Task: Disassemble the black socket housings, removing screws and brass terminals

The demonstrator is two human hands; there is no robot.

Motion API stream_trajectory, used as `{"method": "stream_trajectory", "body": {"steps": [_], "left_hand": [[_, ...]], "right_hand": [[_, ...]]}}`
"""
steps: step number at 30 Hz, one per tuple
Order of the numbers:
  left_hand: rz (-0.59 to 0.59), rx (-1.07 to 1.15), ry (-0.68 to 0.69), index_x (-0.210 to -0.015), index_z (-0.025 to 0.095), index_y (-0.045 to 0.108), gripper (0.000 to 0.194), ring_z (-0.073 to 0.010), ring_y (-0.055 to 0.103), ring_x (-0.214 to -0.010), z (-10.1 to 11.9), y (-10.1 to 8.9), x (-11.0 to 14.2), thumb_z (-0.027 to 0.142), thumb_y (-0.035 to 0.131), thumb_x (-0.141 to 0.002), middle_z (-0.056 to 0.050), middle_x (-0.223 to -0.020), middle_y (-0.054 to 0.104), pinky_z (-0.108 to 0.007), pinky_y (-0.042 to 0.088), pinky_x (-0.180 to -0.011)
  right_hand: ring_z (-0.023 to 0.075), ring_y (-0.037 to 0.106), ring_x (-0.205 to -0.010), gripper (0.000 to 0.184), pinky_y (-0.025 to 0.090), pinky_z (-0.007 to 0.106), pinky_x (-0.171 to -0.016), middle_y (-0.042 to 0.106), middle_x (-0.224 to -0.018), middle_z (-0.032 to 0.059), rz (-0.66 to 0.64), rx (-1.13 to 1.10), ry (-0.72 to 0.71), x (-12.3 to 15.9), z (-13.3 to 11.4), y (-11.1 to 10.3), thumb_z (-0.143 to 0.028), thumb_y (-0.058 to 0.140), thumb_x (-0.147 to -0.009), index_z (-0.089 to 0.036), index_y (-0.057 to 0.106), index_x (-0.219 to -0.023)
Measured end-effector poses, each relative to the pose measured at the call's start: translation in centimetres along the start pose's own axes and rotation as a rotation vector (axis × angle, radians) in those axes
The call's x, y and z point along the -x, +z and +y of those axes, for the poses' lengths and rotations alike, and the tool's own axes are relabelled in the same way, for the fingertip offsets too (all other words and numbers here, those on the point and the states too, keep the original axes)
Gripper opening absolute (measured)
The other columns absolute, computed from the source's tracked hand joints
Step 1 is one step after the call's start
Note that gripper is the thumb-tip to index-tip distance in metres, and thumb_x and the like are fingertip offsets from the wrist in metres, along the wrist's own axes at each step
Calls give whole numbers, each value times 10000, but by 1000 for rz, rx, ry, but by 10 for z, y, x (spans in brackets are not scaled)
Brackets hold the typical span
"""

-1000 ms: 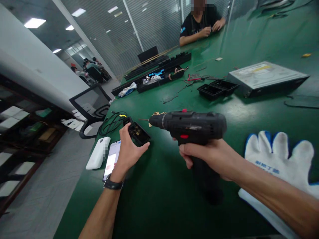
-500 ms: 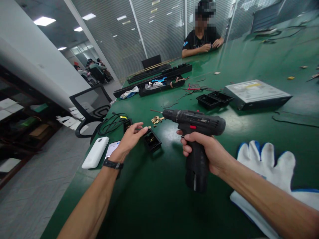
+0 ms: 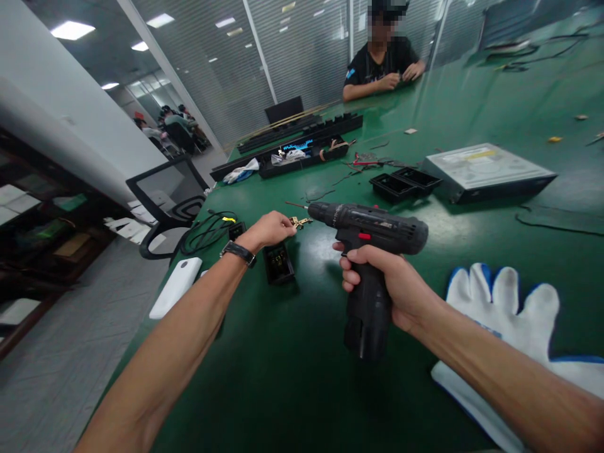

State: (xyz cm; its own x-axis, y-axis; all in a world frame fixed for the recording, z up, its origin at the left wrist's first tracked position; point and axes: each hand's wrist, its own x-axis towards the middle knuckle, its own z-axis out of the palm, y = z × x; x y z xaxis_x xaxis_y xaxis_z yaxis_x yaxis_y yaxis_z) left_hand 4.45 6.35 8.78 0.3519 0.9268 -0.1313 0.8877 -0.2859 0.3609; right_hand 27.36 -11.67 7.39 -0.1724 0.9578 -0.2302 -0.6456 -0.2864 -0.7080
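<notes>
My right hand is wrapped round the grip of a black cordless drill, held above the table with its thin bit pointing left. My left hand reaches to a small pile of brass-coloured metal pieces. Its fingers are bent together at the pile's edge; whatever they pinch, if anything, is hidden. Just below that hand, a small black open box with brass-coloured parts inside lies on the green table. Another black box is partly behind my left wrist.
A white-and-blue glove lies at right. Behind the drill are black trays and a flat metal drive. A white device and coiled black cable lie by the left edge. Across the table sits a person.
My left hand has let go of the black box, set down on the table, and moved forward to the brass-coloured pieces. The drill, still in my right hand, has tilted less toward the camera.
</notes>
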Motion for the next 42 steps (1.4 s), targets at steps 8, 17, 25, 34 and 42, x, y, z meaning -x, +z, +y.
{"method": "stream_trajectory", "body": {"steps": [8, 17, 25, 34, 42], "left_hand": [[-25, -68, -5, -660, 209, 762, 115, -210, 633, -679, 2, 9, -6, 129, 776, -577, -40, -673, 704, -314, 460, -721], [289, 361, -47, -902, 146, 747, 153, -175, 666, -756, -4, 3, 8, 241, 661, -819, -96, -876, 748, -306, 509, -756], [447, 1594, -142, -985, 131, 723, 108, -77, 685, -761, -1, -3, 55, 105, 698, -883, -55, -936, 760, -210, 555, -753], [447, 1850, -157, -918, 127, 696, 138, -89, 716, -772, 8, -1, 74, 111, 578, -988, -71, -995, 789, -192, 570, -709], [456, 1895, -145, -935, 114, 699, 168, -72, 722, -776, 6, 4, 78, 93, 547, -1003, -74, -978, 783, -193, 595, -790]], "right_hand": [[116, 532, -581, 260, 516, 262, -556, 617, -757, 8, -13, 22, 3, 1, 1, 1, -205, 728, -771, -142, 712, -1023], [106, 531, -574, 231, 515, 254, -561, 622, -754, 4, -44, 16, -9, 4, 3, 4, -203, 722, -798, -132, 722, -1018], [115, 543, -590, 289, 501, 270, -580, 634, -781, 12, -113, 63, 10, 10, 8, 5, -213, 718, -834, -141, 726, -1114], [126, 552, -573, 358, 496, 288, -585, 631, -743, 11, -154, 87, 54, 14, 13, 6, -212, 740, -829, -137, 701, -1177], [131, 552, -574, 370, 479, 295, -582, 636, -731, 13, -158, 150, 67, 15, 13, 7, -245, 752, -820, -136, 717, -1171]]}}
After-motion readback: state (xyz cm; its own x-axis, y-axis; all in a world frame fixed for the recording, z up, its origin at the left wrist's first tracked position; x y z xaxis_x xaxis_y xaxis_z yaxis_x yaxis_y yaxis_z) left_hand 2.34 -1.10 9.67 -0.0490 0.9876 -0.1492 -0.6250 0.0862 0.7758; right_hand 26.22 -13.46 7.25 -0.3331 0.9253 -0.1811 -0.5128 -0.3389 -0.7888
